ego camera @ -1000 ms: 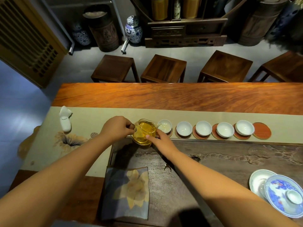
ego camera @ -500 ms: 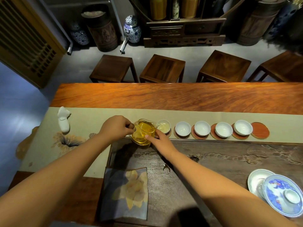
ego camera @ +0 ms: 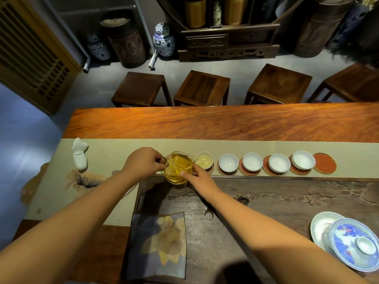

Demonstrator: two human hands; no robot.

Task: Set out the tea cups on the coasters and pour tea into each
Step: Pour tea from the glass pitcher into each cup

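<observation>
A glass pitcher (ego camera: pixel 178 167) of amber tea is tilted with its spout over the leftmost white cup (ego camera: pixel 204 160), which holds pale tea. My left hand (ego camera: pixel 143 161) grips the pitcher's handle. My right hand (ego camera: pixel 200 178) rests its fingers against the pitcher's lower right side. Several more white cups stand in a row on round red coasters: the second (ego camera: pixel 228 162), third (ego camera: pixel 252 161), fourth (ego camera: pixel 279 163) and fifth (ego camera: pixel 303 160), all looking empty. One bare coaster (ego camera: pixel 325 166) lies at the row's right end.
The cups stand on a beige runner (ego camera: pixel 225 146) on a long wooden table (ego camera: pixel 205 124). A dark carved tea tray (ego camera: pixel 287 197) lies in front, with a patterned cloth (ego camera: pixel 160 242) and a blue-and-white lidded bowl (ego camera: pixel 356 242). A white ceramic piece (ego camera: pixel 79 153) sits far left. Stools stand beyond the table.
Tea has gone from the pitcher into the leftmost cup, which now shows pale liquid. Both hands stay on the pitcher in nearly the same place.
</observation>
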